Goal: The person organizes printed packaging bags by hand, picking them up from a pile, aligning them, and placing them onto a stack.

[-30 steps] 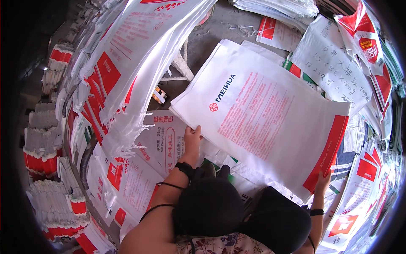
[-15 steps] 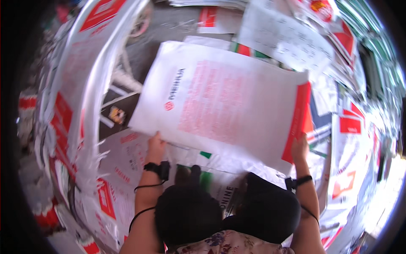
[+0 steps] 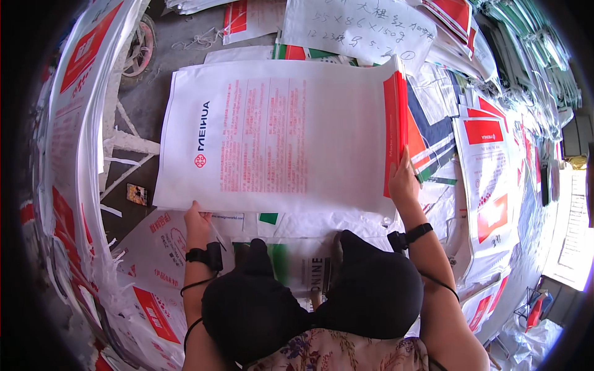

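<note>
A large white sack [image 3: 346,136], flat and printed with red text and a dark logo, lies across in front of me. A red band [image 3: 395,123] runs down its right end, where several layered edges curl up. My left hand [image 3: 197,219] pinches the near edge by the left corner, thumb on top. On the right side, my right hand [image 3: 403,183] grips the red-banded end with its fingers wrapped round the edge. Whether the hands hold one sack or a few stacked together, I cannot tell. Other printed sacks [image 3: 164,238] lie beneath and nearer my knees.
Tall stacks of white and red sacks [image 3: 83,142] stand at the left. More sacks [image 3: 486,185] lie at the right. At the back is a sheet with handwriting [image 3: 359,31]. A wheel [image 3: 141,46] and a pale metal frame [image 3: 130,143] stand at the far left.
The sack has swung from a slant to nearly level and sits further left in view. Both hands keep their hold, and the right hand is now higher in the picture. The whole view has shifted.
</note>
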Available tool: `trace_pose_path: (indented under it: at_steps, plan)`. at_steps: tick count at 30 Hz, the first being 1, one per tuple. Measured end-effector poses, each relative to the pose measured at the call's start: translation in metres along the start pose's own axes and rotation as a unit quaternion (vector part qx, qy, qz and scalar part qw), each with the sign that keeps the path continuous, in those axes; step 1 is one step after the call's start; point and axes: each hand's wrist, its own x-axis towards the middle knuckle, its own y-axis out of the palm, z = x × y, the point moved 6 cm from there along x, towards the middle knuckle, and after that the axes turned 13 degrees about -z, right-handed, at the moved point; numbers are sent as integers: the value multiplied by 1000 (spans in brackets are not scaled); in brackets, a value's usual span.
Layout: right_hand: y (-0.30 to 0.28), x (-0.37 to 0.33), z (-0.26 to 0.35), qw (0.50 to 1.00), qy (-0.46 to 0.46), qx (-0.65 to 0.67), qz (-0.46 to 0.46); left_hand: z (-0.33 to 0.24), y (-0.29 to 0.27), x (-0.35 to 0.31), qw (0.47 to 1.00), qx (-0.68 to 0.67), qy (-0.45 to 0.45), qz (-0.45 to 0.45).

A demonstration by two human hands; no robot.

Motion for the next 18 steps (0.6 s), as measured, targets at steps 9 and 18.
trace_pose_path:
  at_steps: [9,18]
  plan:
    - [17,-22,-38,978,-98,164,-89,-7,-4,32,998,-8,18,66]
    - [24,-29,-31,993,-36,110,-38,-14,3,24,999,42,28,-4]
